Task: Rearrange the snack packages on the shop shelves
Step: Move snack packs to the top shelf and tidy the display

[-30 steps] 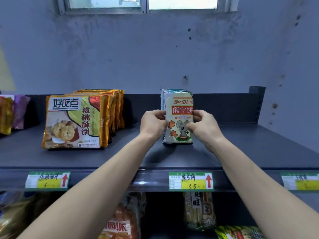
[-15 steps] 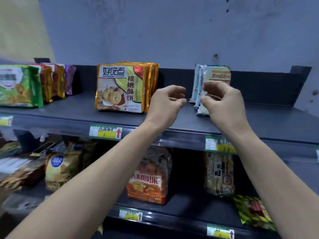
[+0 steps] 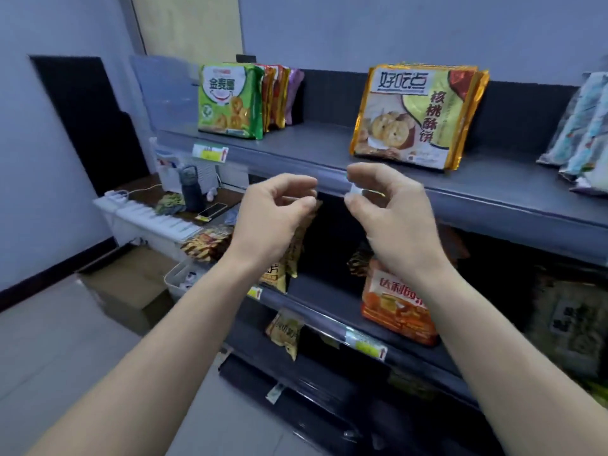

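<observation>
1. Head view: a dark shelf unit (image 3: 493, 192) is running across the frame's right half.
2. Gold biscuit packs (image 3: 414, 113) are standing upper centre-right, green packs (image 3: 230, 100) upper centre-left.
3. Left hand (image 3: 273, 218) and right hand (image 3: 391, 218), mid-frame, are hovering with each grip loosely curled, grasping nothing.

The gold cookie pack (image 3: 415, 113) is showing "好吃点" and "核桃酥饼". The green pack (image 3: 228, 100) is reading "金麦圆", roughly. The orange bag (image 3: 396, 307) is displaying "达利园". Price tags are staying illegible.

My forearms are bare to the frame's edge, my left hand (image 3: 274, 218) and right hand (image 3: 393, 215) ungloved, fingers (image 3: 297, 185) ringless.
</observation>
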`<control>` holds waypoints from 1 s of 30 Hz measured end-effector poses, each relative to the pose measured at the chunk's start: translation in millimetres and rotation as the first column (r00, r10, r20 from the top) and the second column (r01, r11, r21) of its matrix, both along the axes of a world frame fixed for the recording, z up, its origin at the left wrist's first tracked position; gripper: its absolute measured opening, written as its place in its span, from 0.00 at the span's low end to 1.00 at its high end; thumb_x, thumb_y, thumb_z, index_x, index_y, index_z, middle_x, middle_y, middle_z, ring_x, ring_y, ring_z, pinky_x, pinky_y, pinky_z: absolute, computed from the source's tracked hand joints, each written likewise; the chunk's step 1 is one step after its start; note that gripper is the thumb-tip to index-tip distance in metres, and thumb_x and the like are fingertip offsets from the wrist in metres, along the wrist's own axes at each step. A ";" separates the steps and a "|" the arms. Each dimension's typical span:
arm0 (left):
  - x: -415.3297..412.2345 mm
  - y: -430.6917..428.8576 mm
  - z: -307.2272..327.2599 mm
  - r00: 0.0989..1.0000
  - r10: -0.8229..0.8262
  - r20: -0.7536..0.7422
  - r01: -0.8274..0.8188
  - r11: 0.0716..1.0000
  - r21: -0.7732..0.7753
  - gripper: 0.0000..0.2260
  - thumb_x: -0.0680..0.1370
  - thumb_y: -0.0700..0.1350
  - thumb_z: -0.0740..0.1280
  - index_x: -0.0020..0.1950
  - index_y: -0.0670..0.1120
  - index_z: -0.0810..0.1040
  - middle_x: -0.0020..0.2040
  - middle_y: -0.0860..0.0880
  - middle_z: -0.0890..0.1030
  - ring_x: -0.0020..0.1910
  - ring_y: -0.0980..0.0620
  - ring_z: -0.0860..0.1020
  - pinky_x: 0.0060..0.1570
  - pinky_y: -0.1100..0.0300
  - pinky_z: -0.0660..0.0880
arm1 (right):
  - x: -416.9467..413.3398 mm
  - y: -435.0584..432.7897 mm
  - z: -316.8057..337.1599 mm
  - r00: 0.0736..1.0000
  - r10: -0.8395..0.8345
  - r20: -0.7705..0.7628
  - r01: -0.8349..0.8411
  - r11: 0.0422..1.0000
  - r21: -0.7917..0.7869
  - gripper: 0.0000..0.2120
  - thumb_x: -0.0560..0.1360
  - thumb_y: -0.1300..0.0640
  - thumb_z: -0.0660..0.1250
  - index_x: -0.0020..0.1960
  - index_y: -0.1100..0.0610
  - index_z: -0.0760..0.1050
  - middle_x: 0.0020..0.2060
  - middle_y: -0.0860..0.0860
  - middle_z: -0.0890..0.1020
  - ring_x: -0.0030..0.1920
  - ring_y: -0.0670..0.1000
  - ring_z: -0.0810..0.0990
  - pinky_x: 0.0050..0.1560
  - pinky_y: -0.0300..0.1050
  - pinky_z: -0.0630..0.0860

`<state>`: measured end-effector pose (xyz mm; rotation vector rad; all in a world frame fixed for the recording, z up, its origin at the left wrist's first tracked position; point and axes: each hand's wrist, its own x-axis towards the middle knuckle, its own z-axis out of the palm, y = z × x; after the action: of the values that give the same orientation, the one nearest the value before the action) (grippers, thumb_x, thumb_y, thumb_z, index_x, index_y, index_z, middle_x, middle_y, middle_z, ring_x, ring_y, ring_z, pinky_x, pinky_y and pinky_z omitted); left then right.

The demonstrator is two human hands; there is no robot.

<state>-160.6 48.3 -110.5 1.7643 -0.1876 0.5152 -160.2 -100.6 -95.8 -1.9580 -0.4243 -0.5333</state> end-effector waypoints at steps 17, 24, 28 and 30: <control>-27.4 192.4 -58.6 0.941 0.268 -0.208 -0.258 0.963 0.074 0.09 0.75 0.37 0.68 0.52 0.48 0.81 0.46 0.50 0.83 0.47 0.53 0.80 0.49 0.64 0.77 | 6.4 178.2 -71.3 0.954 0.135 -0.268 -0.187 0.966 -0.177 0.17 0.76 0.62 0.64 0.64 0.55 0.75 0.59 0.47 0.79 0.56 0.42 0.73 0.56 0.31 0.67; -0.2 209.8 -75.8 0.910 0.322 -0.260 -0.318 0.946 0.057 0.09 0.75 0.36 0.68 0.50 0.49 0.80 0.45 0.51 0.82 0.47 0.52 0.80 0.52 0.57 0.78 | 39.1 190.1 -92.3 0.928 0.130 -0.349 -0.202 0.963 -0.177 0.17 0.77 0.62 0.64 0.66 0.56 0.73 0.61 0.49 0.78 0.62 0.46 0.74 0.61 0.37 0.70; 22.3 210.3 -75.9 0.891 0.347 -0.294 -0.337 0.938 0.086 0.09 0.75 0.36 0.67 0.51 0.49 0.80 0.46 0.49 0.82 0.47 0.52 0.80 0.53 0.57 0.78 | 70.3 196.6 -99.8 0.908 0.158 -0.387 -0.230 0.962 -0.149 0.18 0.77 0.62 0.64 0.66 0.56 0.73 0.62 0.48 0.77 0.63 0.47 0.74 0.61 0.38 0.69; 35.1 212.7 -75.8 0.882 0.368 -0.293 -0.348 0.930 0.120 0.09 0.75 0.37 0.67 0.52 0.49 0.80 0.47 0.49 0.82 0.49 0.51 0.80 0.52 0.58 0.78 | 85.7 202.4 -103.0 0.900 0.177 -0.398 -0.250 0.958 -0.140 0.19 0.77 0.62 0.64 0.67 0.55 0.72 0.63 0.49 0.77 0.62 0.47 0.74 0.59 0.36 0.68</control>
<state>-125.5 260.9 -186.3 1.9275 0.3577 0.4880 -74.5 101.8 -198.7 -2.1026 -0.4456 0.0383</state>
